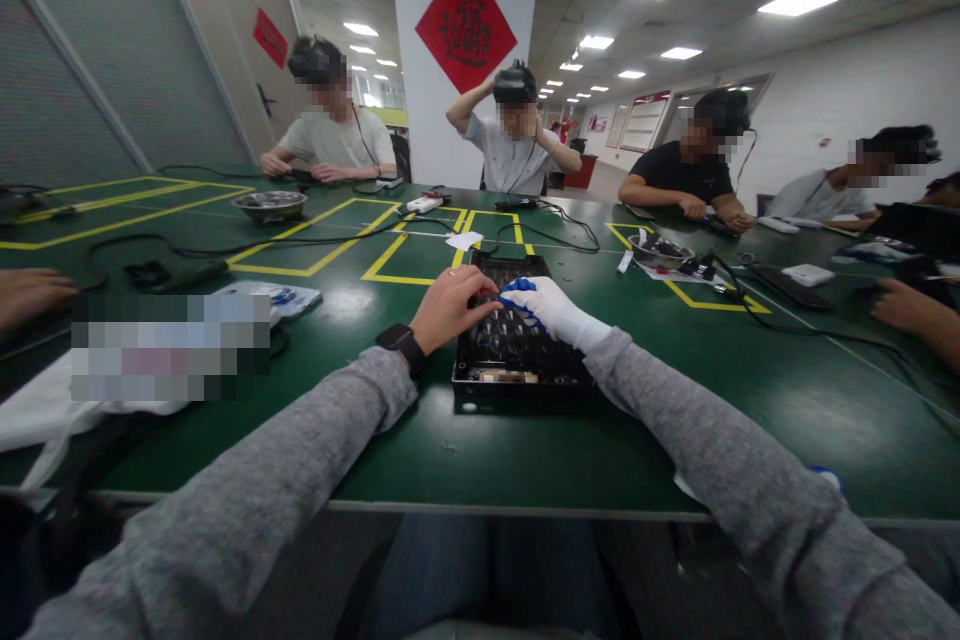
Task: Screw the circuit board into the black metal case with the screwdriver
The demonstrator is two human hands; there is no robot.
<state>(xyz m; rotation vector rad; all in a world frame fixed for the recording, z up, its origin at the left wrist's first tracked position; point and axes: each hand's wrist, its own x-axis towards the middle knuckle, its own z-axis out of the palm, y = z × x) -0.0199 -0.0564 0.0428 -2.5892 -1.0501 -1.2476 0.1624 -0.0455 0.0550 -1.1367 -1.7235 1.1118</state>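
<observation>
A black open case lies in front of me, with rows of dark, shiny moulded pockets inside and a light brown piece near its front edge. Above its middle, my left hand is bare, with a watch at the wrist, and its thumb and fingers are drawn together. A white glove with blue fingertips covers my right hand, whose fingers are bent in close to those of the left. Whatever lies between the fingertips is too small or hidden to name. Both hands hide part of the case.
A green table carries yellow tape outlines. To the left are a clear plastic package and a partly blurred white bag; farther off stand a metal bowl and another bowl of parts. Cables cross the table; several people sit around it.
</observation>
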